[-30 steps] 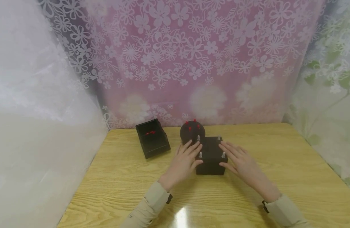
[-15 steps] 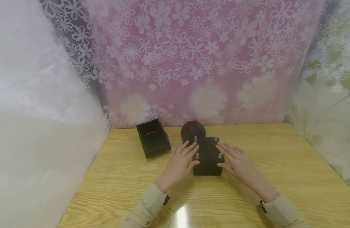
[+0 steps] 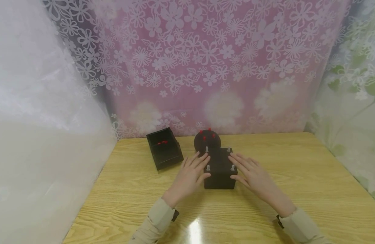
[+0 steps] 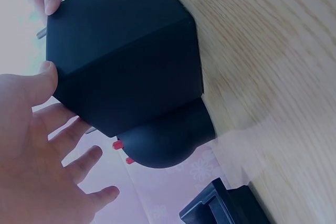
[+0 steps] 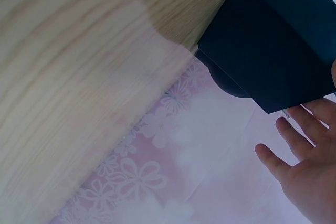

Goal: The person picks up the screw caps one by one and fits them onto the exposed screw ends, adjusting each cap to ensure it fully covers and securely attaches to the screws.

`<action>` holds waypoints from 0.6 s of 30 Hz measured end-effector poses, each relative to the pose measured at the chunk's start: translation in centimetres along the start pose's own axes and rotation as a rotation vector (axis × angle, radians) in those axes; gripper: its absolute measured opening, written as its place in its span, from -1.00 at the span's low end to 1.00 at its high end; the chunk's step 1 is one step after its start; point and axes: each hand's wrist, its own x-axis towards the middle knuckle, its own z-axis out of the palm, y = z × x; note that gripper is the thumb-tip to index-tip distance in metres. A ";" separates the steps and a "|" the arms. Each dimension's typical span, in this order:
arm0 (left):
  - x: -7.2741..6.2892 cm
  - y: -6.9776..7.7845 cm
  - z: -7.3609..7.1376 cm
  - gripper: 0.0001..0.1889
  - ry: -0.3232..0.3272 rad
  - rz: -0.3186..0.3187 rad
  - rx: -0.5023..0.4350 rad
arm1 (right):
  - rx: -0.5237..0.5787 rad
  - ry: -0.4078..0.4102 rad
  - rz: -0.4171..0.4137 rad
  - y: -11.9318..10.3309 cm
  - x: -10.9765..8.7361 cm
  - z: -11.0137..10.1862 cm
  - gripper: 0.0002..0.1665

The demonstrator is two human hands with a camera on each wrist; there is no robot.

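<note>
In the head view a black box [image 3: 219,179] stands on the table, with several small pale pegs upright near its top corners. My left hand [image 3: 187,178] touches its left top edge with straight, spread fingers. On the opposite side, my right hand [image 3: 257,178] rests its extended fingertips on the right top edge. The left wrist view shows the left thumb against a corner of the box [image 4: 121,61], other fingers spread apart. Behind the box is a black round block [image 3: 205,142] with several red pegs on top, its lower part hidden by the box.
A black open tray [image 3: 169,157] with small red pieces [image 3: 163,142] inside lies at the back left. Pink flowered cloth [image 3: 187,67] hangs behind the wooden table [image 3: 138,203]. Pale sheets flank both sides.
The box has slid a little to the left and slightly nearer, and both hands have moved along with it. The round block and the tray have stayed in place.
</note>
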 end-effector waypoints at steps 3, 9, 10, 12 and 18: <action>-0.2 -0.1 -0.2 -0.35 -0.005 -0.005 -0.006 | 0.008 -0.006 -0.003 -0.1 0.1 0.1 -0.14; -0.4 -0.5 -0.5 -0.35 -0.008 -0.015 -0.007 | -0.001 0.018 -0.033 -0.3 0.5 0.4 -0.16; -0.5 -0.5 -0.5 -0.36 -0.005 -0.014 -0.004 | -0.002 0.022 -0.039 -0.4 0.6 0.4 -0.17; -0.7 -0.7 -0.5 -0.36 0.005 -0.008 -0.002 | -0.002 0.024 -0.046 -0.5 0.7 0.5 -0.21; -0.8 -1.1 -0.5 -0.36 0.009 -0.008 -0.001 | 0.001 -0.018 -0.027 -0.6 0.9 0.6 -0.21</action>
